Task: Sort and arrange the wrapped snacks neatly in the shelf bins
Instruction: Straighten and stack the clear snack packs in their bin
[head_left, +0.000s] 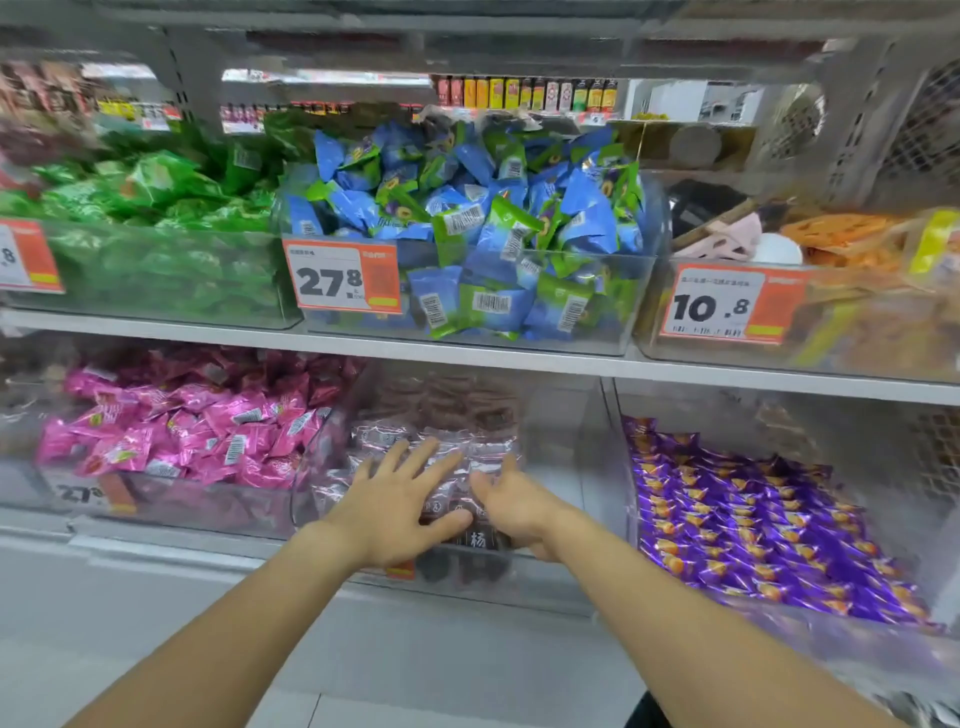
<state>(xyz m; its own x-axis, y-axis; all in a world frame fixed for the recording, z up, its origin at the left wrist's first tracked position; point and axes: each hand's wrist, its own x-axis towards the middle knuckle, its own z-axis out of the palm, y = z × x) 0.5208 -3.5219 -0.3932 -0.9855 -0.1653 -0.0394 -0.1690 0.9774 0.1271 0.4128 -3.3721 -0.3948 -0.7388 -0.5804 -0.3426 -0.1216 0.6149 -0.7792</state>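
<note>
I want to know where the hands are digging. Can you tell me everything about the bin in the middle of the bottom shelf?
The middle bin is a clear plastic tub with rounded corners on the lower shelf, between the pink snacks' bin and the purple snacks' bin. It holds shiny brownish snacks in see-through wrappers, piled toward its left and front, with the right part bare. An orange tag shows low on its front. The left hand lies spread flat on the snacks; the right hand touches them too.

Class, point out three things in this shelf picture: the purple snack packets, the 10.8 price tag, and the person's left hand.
purple snack packets (753, 525), head view, middle of the pile.
10.8 price tag (719, 306), head view, printed number.
left hand (400, 509), head view, back of hand.
</note>
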